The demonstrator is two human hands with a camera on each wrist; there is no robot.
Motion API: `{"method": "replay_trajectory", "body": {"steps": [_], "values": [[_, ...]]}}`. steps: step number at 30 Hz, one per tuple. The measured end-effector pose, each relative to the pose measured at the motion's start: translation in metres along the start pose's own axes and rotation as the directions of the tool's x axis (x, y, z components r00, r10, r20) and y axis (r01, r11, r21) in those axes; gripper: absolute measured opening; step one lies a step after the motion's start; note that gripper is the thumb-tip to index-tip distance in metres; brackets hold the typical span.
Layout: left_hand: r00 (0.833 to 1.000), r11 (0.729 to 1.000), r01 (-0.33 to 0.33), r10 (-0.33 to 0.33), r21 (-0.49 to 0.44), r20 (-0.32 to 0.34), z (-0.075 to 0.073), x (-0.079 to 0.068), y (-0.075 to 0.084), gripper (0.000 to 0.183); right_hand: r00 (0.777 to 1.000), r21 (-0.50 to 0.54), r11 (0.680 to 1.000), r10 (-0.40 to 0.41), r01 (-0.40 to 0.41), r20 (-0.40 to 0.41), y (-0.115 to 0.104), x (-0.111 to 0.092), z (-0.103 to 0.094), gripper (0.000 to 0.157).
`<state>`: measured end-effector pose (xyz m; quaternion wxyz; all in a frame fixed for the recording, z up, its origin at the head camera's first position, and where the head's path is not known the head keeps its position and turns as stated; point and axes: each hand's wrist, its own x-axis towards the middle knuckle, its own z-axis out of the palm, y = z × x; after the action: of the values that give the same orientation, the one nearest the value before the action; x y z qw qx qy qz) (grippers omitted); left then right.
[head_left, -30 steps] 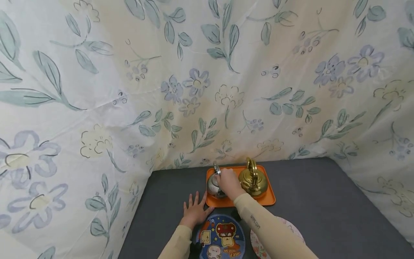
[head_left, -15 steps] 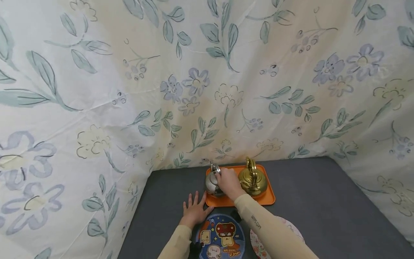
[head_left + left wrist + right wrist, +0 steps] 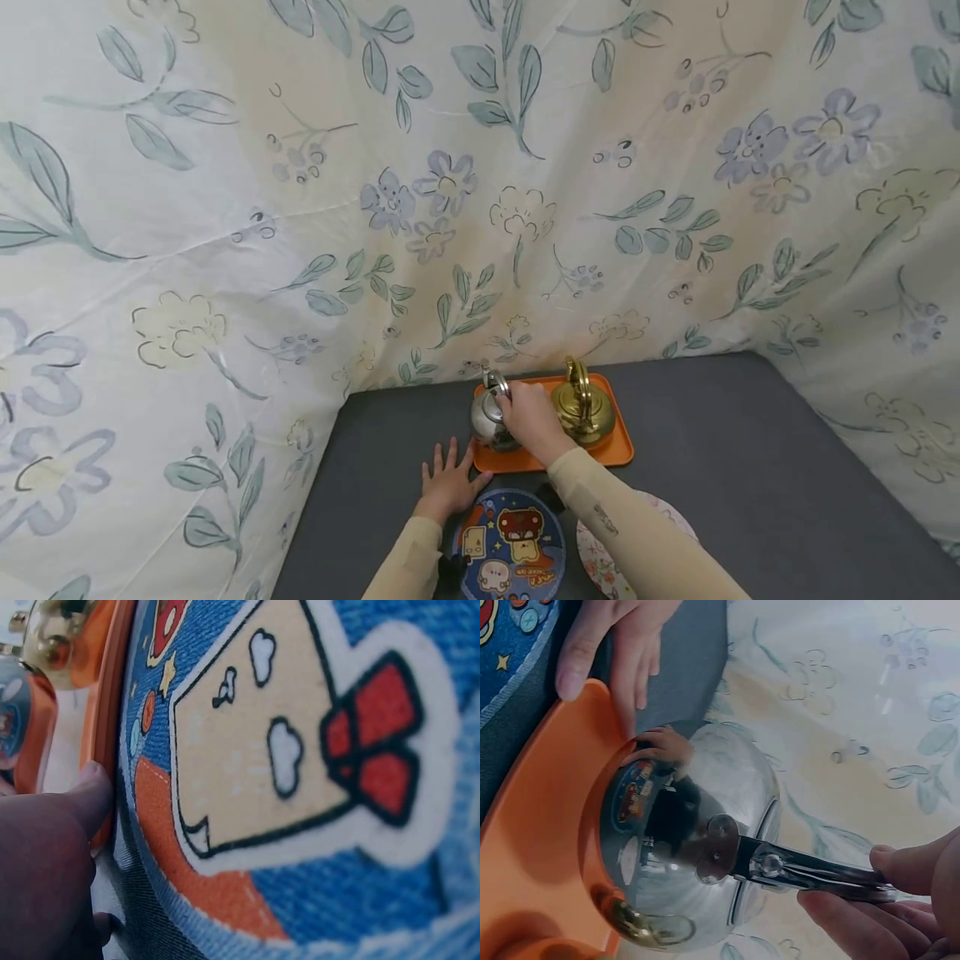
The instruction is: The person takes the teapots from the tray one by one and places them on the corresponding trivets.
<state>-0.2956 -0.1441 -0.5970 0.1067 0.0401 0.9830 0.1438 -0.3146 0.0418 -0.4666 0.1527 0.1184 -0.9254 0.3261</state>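
Note:
My right hand (image 3: 534,419) grips the handle (image 3: 817,874) of a shiny silver teapot (image 3: 486,419) at the left end of an orange tray (image 3: 617,450). In the right wrist view, the thumb and fingers close round the handle. Whether the pot's base touches the tray cannot be told. A gold teapot (image 3: 592,414) stands on the tray's right half, its handle up. My left hand (image 3: 448,486) lies on the dark table with fingers spread, at the tray's near left corner. In the left wrist view, its thumb (image 3: 91,787) touches the tray's rim.
A round blue mat (image 3: 551,533) with cartoon figures lies in front of the tray. To its right, a pink floral round mat (image 3: 596,562) is partly under the right forearm. Floral cloth (image 3: 525,292) hangs behind the grey tabletop (image 3: 720,450).
The silver teapot has shifted slightly left against the tray, still in my right hand. My left hand stays at the tray's corner. The head view has turned slightly.

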Motion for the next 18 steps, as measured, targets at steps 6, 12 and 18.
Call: {"method": "replay_trajectory", "body": {"steps": [6, 12, 18], "values": [[1.0, 1.0, 0.008, -0.008, 0.003, 0.002, 0.001, -0.001, 0.0, 0.075, 1.0, 0.015, 1.0, -0.009, 0.009, 0.01, -0.008, -0.01, -0.013, 0.021], [1.0, 1.0, 0.01, -0.01, -0.003, -0.001, 0.0, -0.002, 0.001, 0.075, 0.999, 0.043, 0.998, -0.045, 0.045, -0.013, -0.016, -0.023, -0.025, 0.02], [1.0, 1.0, -0.004, 0.004, -0.008, -0.005, -0.003, -0.005, 0.001, 0.075, 0.996, 0.041, 0.996, -0.078, 0.079, -0.041, -0.021, -0.037, -0.033, 0.016]]}}
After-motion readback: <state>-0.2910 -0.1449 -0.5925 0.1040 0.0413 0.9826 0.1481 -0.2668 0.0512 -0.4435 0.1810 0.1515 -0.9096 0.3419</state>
